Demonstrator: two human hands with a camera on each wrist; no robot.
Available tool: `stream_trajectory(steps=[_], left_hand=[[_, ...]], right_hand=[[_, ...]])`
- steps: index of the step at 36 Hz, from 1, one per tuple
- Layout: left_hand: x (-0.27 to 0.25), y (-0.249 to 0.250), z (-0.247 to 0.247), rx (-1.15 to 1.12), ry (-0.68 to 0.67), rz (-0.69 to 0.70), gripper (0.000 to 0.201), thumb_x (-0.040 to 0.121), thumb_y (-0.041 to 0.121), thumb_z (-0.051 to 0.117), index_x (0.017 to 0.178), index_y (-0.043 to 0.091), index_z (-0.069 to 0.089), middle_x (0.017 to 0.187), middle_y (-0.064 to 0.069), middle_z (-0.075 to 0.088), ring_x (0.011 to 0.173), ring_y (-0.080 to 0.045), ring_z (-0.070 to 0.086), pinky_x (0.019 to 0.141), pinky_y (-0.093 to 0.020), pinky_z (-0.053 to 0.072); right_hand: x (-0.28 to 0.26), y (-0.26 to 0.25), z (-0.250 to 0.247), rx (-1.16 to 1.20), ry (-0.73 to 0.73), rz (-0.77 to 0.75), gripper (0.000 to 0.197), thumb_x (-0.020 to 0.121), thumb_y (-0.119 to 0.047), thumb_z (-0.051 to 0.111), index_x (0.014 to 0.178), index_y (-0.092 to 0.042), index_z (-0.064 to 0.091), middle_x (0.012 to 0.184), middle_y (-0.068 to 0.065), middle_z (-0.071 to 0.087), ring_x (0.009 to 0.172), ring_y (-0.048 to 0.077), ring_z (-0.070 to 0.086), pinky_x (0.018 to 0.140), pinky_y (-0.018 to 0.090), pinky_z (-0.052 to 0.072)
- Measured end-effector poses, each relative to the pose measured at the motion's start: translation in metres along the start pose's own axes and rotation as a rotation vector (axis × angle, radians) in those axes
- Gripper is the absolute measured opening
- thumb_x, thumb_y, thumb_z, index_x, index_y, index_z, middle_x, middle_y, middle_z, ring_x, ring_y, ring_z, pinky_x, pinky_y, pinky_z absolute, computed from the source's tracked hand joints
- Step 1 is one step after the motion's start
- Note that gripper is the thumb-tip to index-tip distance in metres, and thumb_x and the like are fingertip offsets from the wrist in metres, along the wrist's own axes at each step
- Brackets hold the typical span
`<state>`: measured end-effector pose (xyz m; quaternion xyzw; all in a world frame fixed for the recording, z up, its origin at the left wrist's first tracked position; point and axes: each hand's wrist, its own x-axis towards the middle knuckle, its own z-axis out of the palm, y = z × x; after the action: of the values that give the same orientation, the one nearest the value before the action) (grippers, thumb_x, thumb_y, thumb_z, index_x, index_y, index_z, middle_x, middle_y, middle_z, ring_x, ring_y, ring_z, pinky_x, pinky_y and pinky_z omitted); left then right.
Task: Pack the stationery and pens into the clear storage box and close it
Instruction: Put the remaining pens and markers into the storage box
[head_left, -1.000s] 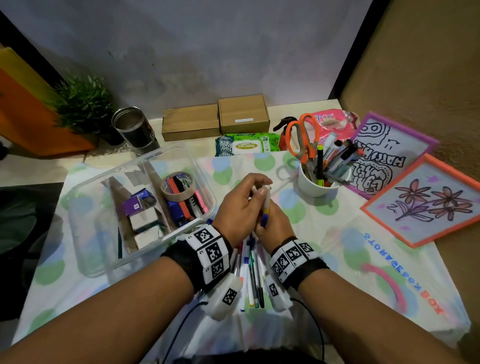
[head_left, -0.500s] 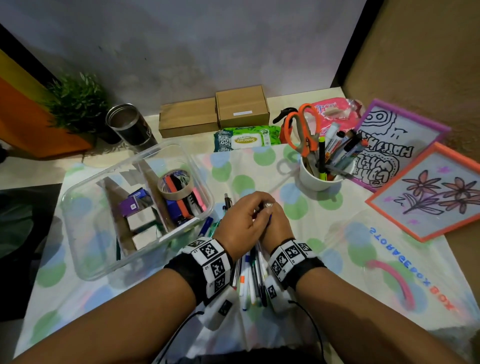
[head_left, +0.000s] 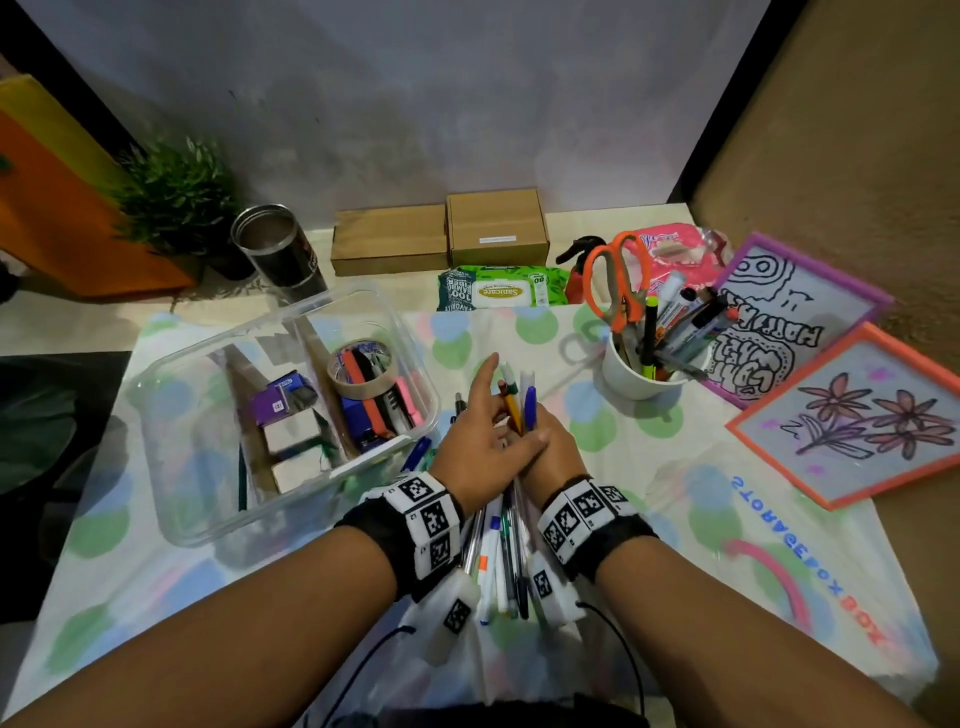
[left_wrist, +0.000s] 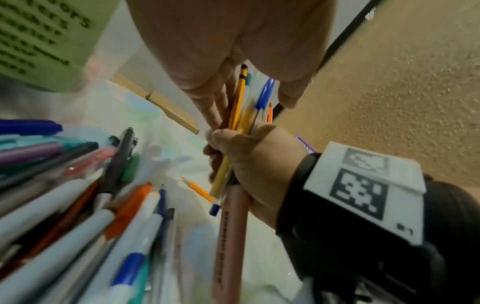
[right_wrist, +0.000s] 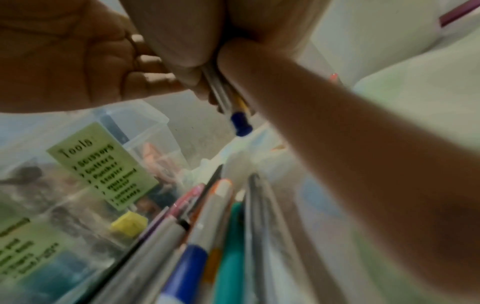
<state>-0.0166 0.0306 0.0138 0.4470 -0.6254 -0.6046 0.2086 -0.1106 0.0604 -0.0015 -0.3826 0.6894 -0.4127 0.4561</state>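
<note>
Beside the clear storage box (head_left: 171, 395), the right hand (head_left: 553, 454) grips a bundle of pens (head_left: 519, 397). The left hand (head_left: 480, 441) lies against it, fingers extended.

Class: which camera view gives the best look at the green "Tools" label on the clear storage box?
The right wrist view. There the Tools label faces the lens, with its heading and list showing. The left wrist view catches only a blurred, cropped corner. In the head view, the clear storage box shows, but the label cannot be made out.
</note>
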Motion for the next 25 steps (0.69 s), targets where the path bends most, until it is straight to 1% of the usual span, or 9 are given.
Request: stream_trajectory(steps=[3,6,9,12,15,19,21,23,25], left_hand=[[0.001,0.007,0.000,0.083,0.083,-0.004,0.064,0.089,0.028,0.061,0.143,0.022,0.028,0.121,0.007,0.059,0.115,-0.016,0.059,0.099,-0.031,0.046],[0.002,0.018,-0.005,0.190,0.157,0.040,0.043,0.093,0.032,0.054,0.131,0.016,0.043,0.112,0.000,0.064,0.107,-0.019,0.061,0.092,-0.035,0.049],[0.001,0.026,-0.014,0.222,0.182,0.054,0.037,0.094,0.031,0.052,0.126,0.013,0.046,0.099,0.002,0.062,0.093,-0.016,0.060,0.079,-0.027,0.045],[-0.001,0.027,-0.020,0.226,0.211,0.064,0.030,0.093,0.029,0.054,0.118,0.012,0.049,0.087,0.001,0.061,0.080,-0.015,0.058,0.070,-0.022,0.041],[-0.006,0.023,-0.022,0.219,0.191,0.045,0.031,0.092,0.027,0.057,0.119,0.017,0.048,0.078,0.009,0.058,0.070,-0.005,0.055,0.058,-0.007,0.037],[-0.011,0.021,-0.021,0.128,0.169,0.036,0.034,0.091,0.022,0.058,0.123,0.015,0.050,0.098,0.002,0.067,0.088,-0.011,0.061,0.075,-0.020,0.046],[-0.012,0.020,-0.021,0.091,0.186,0.019,0.029,0.093,0.019,0.055,0.120,0.011,0.050,0.094,0.005,0.065,0.090,-0.012,0.061,0.075,-0.018,0.047],[-0.014,0.020,-0.020,0.053,0.230,-0.007,0.024,0.094,0.015,0.050,0.117,0.007,0.048,0.090,0.005,0.066,0.090,-0.015,0.063,0.081,-0.026,0.051],[-0.014,0.020,-0.019,0.001,0.300,-0.031,0.021,0.095,0.013,0.046,0.115,0.006,0.046,0.089,-0.001,0.067,0.092,-0.017,0.065,0.086,-0.029,0.051]], right_hand=[[0.000,-0.010,0.001,-0.128,0.001,-0.024,0.017,0.094,-0.008,0.047,0.097,-0.002,0.063,0.073,0.002,0.063,0.060,-0.001,0.057,0.052,0.005,0.043],[-0.002,-0.010,0.001,-0.332,0.010,-0.070,0.026,0.091,-0.013,0.049,0.113,-0.011,0.062,0.098,0.008,0.070,0.087,0.018,0.064,0.067,0.019,0.047],[-0.008,-0.023,0.004,-0.392,0.009,-0.075,0.035,0.087,-0.007,0.051,0.122,-0.007,0.057,0.111,0.014,0.068,0.103,0.028,0.063,0.079,0.024,0.046],[-0.011,-0.030,0.011,-0.433,0.007,-0.018,0.034,0.086,-0.002,0.051,0.119,-0.003,0.057,0.111,0.017,0.067,0.103,0.031,0.063,0.074,0.023,0.044],[-0.015,-0.030,0.018,-0.433,0.000,0.024,0.025,0.090,-0.005,0.049,0.110,0.000,0.062,0.105,0.021,0.068,0.098,0.033,0.064,0.071,0.027,0.046],[-0.018,-0.029,0.024,-0.431,-0.023,0.002,0.021,0.090,-0.007,0.050,0.102,0.002,0.065,0.098,0.022,0.069,0.091,0.032,0.065,0.068,0.027,0.045],[-0.019,-0.028,0.026,-0.413,-0.032,0.002,0.021,0.090,-0.007,0.050,0.101,0.001,0.065,0.095,0.020,0.069,0.083,0.027,0.063,0.065,0.024,0.040],[-0.018,-0.027,0.027,-0.377,-0.054,0.010,0.019,0.089,-0.009,0.050,0.097,-0.001,0.066,0.089,0.016,0.069,0.077,0.020,0.057,0.066,0.022,0.039],[-0.017,-0.025,0.026,-0.351,-0.091,0.038,0.015,0.088,-0.012,0.051,0.079,-0.010,0.064,0.074,0.005,0.062,0.072,0.017,0.053,0.065,0.023,0.039]])
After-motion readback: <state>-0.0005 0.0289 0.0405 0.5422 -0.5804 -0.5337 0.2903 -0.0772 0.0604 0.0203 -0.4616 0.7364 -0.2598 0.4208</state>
